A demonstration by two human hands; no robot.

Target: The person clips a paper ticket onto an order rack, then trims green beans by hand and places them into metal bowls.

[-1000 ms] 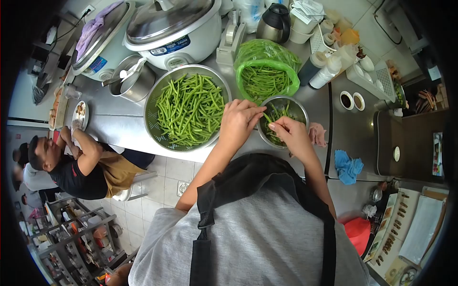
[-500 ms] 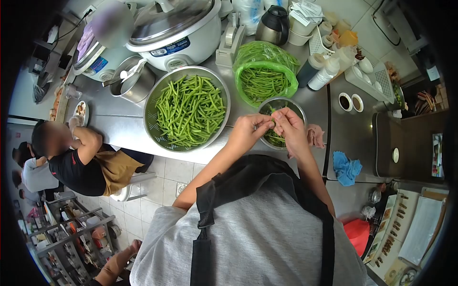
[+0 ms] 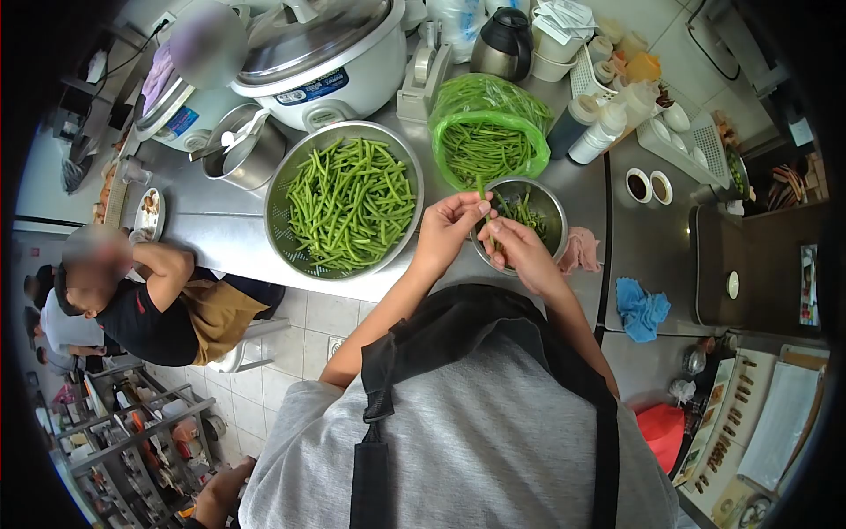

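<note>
One green bean (image 3: 486, 204): my left hand (image 3: 449, 231) and right hand (image 3: 522, 253) are pinching it, fingers closed, at the small steel bowl's (image 3: 557, 231) left rim. Perforated colander (image 3: 275, 204), bean-filled: sitting left. Green plastic bag (image 3: 544, 152): lying beyond.

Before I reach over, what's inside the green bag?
The green bag holds long green beans, visible at its open mouth and through the plastic. Whatever lies beneath the outer beans is covered.

White floor tiles (image 3: 286, 397) beside a metal shelf rack (image 3: 132, 441) — tiled wall (image 3: 705, 62) behind.
</note>
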